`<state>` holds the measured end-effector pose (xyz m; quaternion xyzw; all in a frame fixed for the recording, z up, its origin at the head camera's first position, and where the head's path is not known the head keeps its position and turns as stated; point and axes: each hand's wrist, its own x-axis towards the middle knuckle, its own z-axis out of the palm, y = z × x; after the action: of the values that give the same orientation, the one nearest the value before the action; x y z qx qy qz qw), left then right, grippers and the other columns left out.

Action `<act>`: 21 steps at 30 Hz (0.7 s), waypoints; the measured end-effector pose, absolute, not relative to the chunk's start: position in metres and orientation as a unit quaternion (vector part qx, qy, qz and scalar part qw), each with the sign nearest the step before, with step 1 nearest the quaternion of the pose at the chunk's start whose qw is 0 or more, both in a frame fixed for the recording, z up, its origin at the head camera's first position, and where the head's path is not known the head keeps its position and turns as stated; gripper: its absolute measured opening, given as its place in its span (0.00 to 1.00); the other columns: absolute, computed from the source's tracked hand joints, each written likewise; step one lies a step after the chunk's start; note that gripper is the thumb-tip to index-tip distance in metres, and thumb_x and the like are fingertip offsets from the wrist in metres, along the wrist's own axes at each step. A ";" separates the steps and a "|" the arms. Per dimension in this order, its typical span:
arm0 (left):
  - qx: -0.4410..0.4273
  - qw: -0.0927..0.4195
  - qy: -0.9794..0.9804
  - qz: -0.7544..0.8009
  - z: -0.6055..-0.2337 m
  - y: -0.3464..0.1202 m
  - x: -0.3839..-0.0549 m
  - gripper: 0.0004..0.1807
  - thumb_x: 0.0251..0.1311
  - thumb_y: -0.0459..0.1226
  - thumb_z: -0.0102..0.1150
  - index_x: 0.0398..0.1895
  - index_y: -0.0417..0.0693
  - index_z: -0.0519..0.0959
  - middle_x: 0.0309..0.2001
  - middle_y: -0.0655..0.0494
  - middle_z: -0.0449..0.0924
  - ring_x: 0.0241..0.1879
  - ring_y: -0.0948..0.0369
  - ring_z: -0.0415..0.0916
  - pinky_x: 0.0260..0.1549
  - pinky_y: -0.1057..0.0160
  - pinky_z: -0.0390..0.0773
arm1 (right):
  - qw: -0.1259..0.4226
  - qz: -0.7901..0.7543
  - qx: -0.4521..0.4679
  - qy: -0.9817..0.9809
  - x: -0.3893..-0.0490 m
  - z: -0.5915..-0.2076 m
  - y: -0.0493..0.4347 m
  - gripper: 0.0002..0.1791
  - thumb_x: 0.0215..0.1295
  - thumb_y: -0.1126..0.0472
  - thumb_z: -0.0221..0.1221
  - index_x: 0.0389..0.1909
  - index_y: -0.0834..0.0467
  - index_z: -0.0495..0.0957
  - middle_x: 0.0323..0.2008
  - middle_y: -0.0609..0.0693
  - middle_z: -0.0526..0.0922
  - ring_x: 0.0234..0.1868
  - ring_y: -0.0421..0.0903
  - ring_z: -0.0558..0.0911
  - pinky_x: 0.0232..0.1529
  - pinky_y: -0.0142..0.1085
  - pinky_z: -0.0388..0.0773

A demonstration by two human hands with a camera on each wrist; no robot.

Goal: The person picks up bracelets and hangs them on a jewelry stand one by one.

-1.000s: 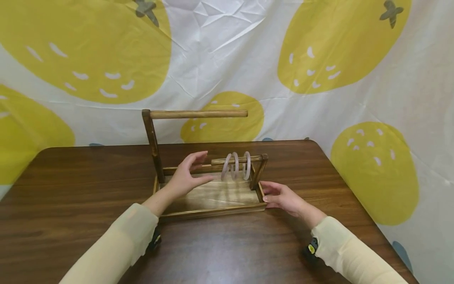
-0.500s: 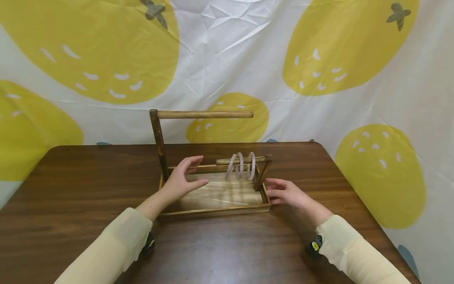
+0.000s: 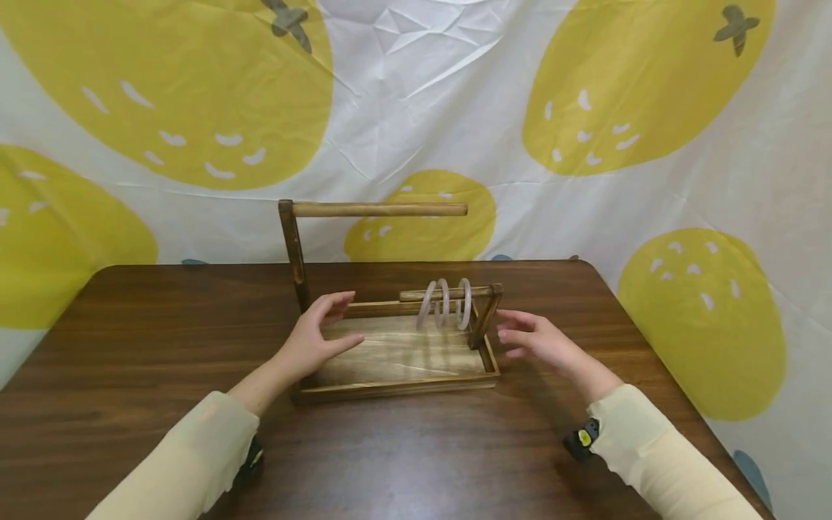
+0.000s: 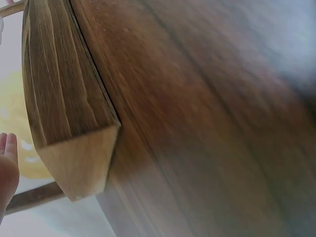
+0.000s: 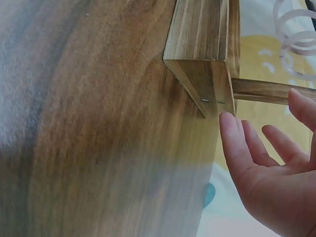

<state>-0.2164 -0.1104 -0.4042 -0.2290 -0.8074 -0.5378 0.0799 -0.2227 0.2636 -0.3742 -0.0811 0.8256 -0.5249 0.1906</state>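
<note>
A wooden rack (image 3: 396, 387) stands on the table: a shallow tray with a tall post and long bar at the left, a low post and short bar at the right. Three pale translucent bangles (image 3: 445, 303) hang on the short bar. My left hand (image 3: 312, 339) hovers over the tray's left part, thumb and fingers spread, holding nothing. Just off the tray's right end is my right hand (image 3: 542, 345), its fingers relaxed. In the right wrist view, the fingertips (image 5: 228, 123) come right by the tray's end wall. Only a sliver of the left hand shows in the left wrist view.
The brown wooden table (image 3: 403, 455) reaches back to a white cloth (image 3: 416, 87) printed with yellow fruit. The long bar (image 3: 383, 210) juts rightward above the tray, with a free right end. Black wrist cameras (image 3: 581, 439) sit below both sleeves.
My right hand has let go of the tray's right end and drawn slightly away to the right. The left hand has moved left, farther from the bangles. The view has shifted slightly.
</note>
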 end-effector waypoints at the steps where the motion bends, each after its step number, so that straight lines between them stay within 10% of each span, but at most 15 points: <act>1: -0.227 0.082 -0.809 -0.536 -0.405 -0.113 -0.216 0.34 0.48 0.30 0.68 0.61 0.35 0.67 0.59 0.41 0.69 0.58 0.43 0.66 0.60 0.51 0.69 | 0.189 -0.523 -0.083 0.827 -0.223 -0.374 0.264 0.32 0.69 0.64 0.50 0.69 0.69 0.51 0.61 0.74 0.63 0.57 0.58 0.73 0.51 0.45 0.78; 10: -0.230 0.101 -0.841 -0.480 -0.404 -0.135 -0.212 0.33 0.50 0.32 0.67 0.61 0.37 0.67 0.58 0.41 0.69 0.57 0.44 0.67 0.56 0.47 0.70 | 0.089 -0.427 -0.104 0.894 -0.228 -0.372 0.264 0.32 0.67 0.59 0.54 0.67 0.68 0.58 0.57 0.71 0.71 0.54 0.61 0.75 0.49 0.45 0.79; 21: -0.220 0.180 -0.911 -0.299 -0.411 -0.168 -0.200 0.32 0.52 0.41 0.66 0.60 0.38 0.68 0.58 0.40 0.67 0.59 0.41 0.60 0.57 0.38 0.61 | -0.029 -0.224 -0.144 0.963 -0.218 -0.378 0.255 0.41 0.61 0.43 0.57 0.70 0.59 0.57 0.69 0.64 0.56 0.69 0.66 0.51 0.64 0.65 0.51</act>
<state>-0.1997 -0.1684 -0.4110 -0.2196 -0.9113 -0.2985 0.1797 -0.2182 0.2553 -0.3784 -0.1442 0.9635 -0.2237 -0.0288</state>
